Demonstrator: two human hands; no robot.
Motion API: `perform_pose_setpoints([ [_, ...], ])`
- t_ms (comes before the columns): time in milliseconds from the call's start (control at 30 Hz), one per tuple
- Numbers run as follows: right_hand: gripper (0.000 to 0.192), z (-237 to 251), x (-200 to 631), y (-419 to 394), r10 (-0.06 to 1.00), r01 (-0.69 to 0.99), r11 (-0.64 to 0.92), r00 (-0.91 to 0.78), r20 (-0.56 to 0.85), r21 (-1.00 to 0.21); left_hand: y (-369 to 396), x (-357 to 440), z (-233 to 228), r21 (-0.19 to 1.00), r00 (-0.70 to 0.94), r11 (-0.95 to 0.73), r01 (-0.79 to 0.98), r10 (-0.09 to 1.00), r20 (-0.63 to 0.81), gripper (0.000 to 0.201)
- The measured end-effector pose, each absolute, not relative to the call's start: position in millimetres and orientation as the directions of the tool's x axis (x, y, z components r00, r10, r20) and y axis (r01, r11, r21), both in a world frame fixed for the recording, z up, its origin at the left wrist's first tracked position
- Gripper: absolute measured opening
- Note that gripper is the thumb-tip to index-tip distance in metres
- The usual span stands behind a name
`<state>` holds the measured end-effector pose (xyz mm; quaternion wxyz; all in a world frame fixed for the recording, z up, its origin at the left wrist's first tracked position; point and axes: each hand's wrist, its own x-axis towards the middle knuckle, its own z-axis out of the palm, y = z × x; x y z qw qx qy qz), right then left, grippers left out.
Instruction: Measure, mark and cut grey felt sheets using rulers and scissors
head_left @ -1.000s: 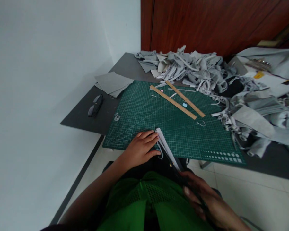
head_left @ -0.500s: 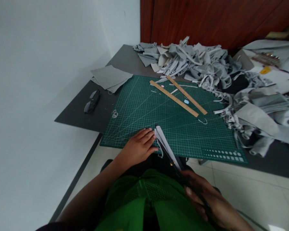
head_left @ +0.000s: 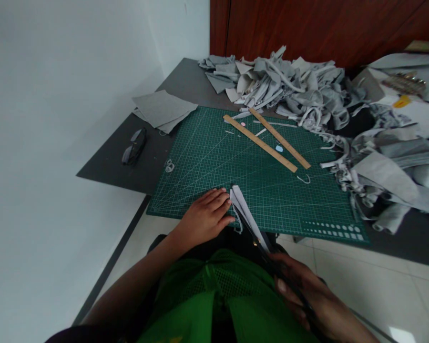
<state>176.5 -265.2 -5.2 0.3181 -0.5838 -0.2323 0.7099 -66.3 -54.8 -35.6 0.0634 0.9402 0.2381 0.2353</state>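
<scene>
My left hand (head_left: 208,215) lies flat on the green cutting mat (head_left: 200,157) near its front edge, fingers stretched out. Its fingertips touch the end of a narrow light-grey fabric strip (head_left: 246,207). Black scissors (head_left: 256,242) lie along that strip, blades pointing away from me. My right hand (head_left: 307,286), below the mat's front edge, is closed around the scissors' handles. Beside the blades a thin curled offcut (head_left: 239,224) hangs over the edge of the mat. How far the blades are apart is hard to make out.
Two wooden rulers (head_left: 260,144) lie crosswise on the mat, with small scraps around them. Grey fabric pieces (head_left: 166,109) and glasses (head_left: 134,146) are at left. A large heap of grey fabric scraps (head_left: 271,85) runs along the back and right, near a white box (head_left: 389,95).
The head view has shifted slightly. Both hands, the strip and the scissors stay almost in the same place.
</scene>
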Motion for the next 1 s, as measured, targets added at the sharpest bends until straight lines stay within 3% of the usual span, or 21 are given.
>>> perform_pose_setpoints([
  [167, 0.073, -4.9, 174.8, -263.4, 0.696, -0.213, -0.709, -0.057, -0.716, -0.672, -52.5, -65.5, -31.9, 0.290, 0.763, -0.856, 0.428, 0.514, 0.391, 0.037],
  [300, 0.074, -8.4, 179.3, -263.8, 0.687, -0.237, -0.711, -0.033, -0.726, -0.662, -53.6, -65.6, -33.8, 0.223, 0.775, -0.881, 0.418, 0.473, 0.418, 0.038],
  [467, 0.076, -2.8, 187.7, -257.3, 0.664, -0.249, -0.737, -0.100, -0.741, -0.628, -55.0, -66.2, -39.3, 0.173, 0.773, -0.895, 0.412, 0.443, 0.454, 0.039],
  [1000, 0.075, 1.7, 189.7, -244.9, 0.665, -0.241, -0.744, -0.176, -0.726, -0.623, -53.7, -68.2, -39.1, 0.220, 0.755, -0.890, 0.400, 0.456, 0.472, 0.035],
])
